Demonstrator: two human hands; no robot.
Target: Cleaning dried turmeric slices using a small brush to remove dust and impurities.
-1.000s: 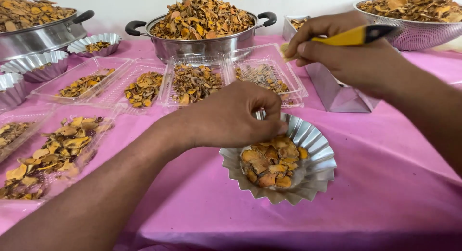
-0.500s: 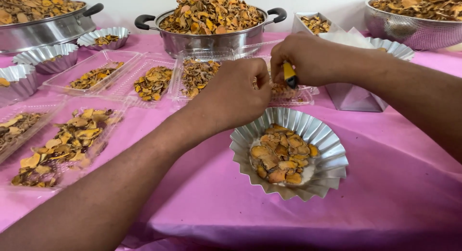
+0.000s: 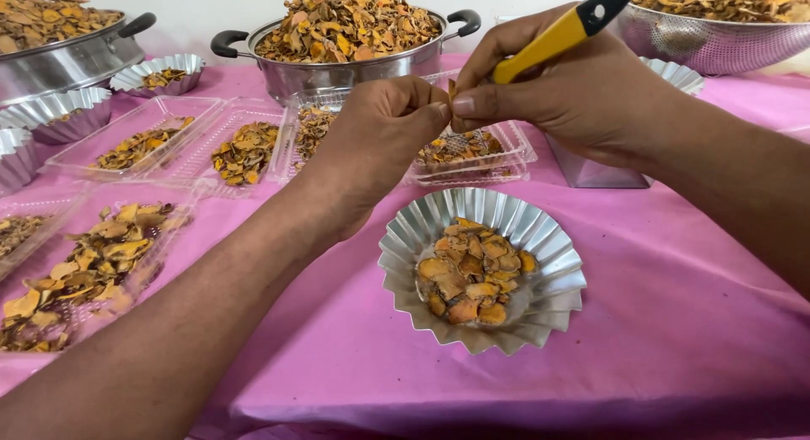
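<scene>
1. The small dried orange chip (image 3: 450, 94) sits pinched between both hands, above the fluted foil cup (image 3: 540, 237) in the middle of the table (image 3: 675, 339).
2. Left hand (image 3: 380, 145) fingers are clenched on its left edge; right hand (image 3: 574, 94) fingers grasp the other side, with a yellow-handled tool (image 3: 561, 35) tucked in too.
3. Looks light, stiff and brittle, so I'd grip it by the edges, gently.
4. Further out: clear trays (image 3: 169, 145) on the left, big steel pot (image 3: 354, 60) at the far side.

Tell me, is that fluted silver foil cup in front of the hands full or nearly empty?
Partly filled: the fluted silver foil cup holds a low layer of dried orange slices, with its pleated walls bare above them.
</scene>
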